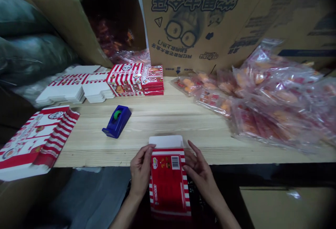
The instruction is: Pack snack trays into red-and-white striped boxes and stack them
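Observation:
A red-and-white striped paperboard box [168, 183] is held upright at the table's front edge, its printed panel with a barcode facing me and a white flap [166, 141] standing out at the top. My left hand [141, 169] grips its left edge, thumb in front near the upper corner. At the right edge, my right hand [198, 171] has its thumb against the box and its index finger raised away from it; its other fingers are partly hidden. Beyond the hands lies a blue tape dispenser [117, 121] with a green core.
Flat striped cartons [36, 134] lie at the left. Stacked white-backed cartons [63, 89] and striped boxes [126, 78] stand behind the dispenser. Clear bags of orange-and-red items [275, 106] pile up at the right. Large cardboard boxes [194, 29] line the back.

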A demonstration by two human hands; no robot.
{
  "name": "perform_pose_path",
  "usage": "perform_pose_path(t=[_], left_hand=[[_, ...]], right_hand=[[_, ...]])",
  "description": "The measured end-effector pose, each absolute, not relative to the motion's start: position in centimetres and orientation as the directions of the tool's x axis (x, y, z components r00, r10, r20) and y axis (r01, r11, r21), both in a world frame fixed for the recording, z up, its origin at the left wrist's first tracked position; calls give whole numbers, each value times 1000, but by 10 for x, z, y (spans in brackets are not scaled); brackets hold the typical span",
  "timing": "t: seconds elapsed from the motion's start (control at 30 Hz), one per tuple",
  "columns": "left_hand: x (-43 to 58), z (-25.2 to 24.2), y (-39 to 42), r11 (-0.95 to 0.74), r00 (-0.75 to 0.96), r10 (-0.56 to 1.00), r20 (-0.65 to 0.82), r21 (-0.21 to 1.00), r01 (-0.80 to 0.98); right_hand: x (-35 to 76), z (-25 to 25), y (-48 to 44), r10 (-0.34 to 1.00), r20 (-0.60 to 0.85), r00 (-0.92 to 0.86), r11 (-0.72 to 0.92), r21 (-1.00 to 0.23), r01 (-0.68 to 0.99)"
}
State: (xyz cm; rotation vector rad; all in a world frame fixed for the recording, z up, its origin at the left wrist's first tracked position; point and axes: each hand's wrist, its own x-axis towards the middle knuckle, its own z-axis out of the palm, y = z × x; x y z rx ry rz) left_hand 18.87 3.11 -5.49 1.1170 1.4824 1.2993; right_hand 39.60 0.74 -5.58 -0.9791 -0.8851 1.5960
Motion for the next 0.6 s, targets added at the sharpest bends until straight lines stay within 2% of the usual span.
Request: perform_pose_path(t=[0.07, 0.17, 0.3, 0.4, 0.5, 0.6], left_hand=[[191, -50, 30, 62, -275, 961, -39, 995, 77], [193, -44, 26, 68, -218, 974, -55, 996, 53], [187, -45, 25, 157, -60, 985, -160, 986, -55], [183, -54, 26, 183, 73, 981, -177, 980, -80], [182, -62, 29, 125, 114, 986, -124, 992, 0], [178, -64, 31, -55, 134, 990, 31, 982, 181]], right_hand=[[393, -44, 9, 990, -117, -78, -138, -918, -372], [395, -35, 11, 989, -138, -49, -147, -929, -340], [403, -43, 12, 980, -180, -79, -195, -943, -271], [407, -58, 15, 980, -175, -93, -192, -954, -232], [408, -71, 19, 979, -177, -102, -195, -957, -217], [407, -79, 18, 974, -215, -70, -225, -950, -217]])
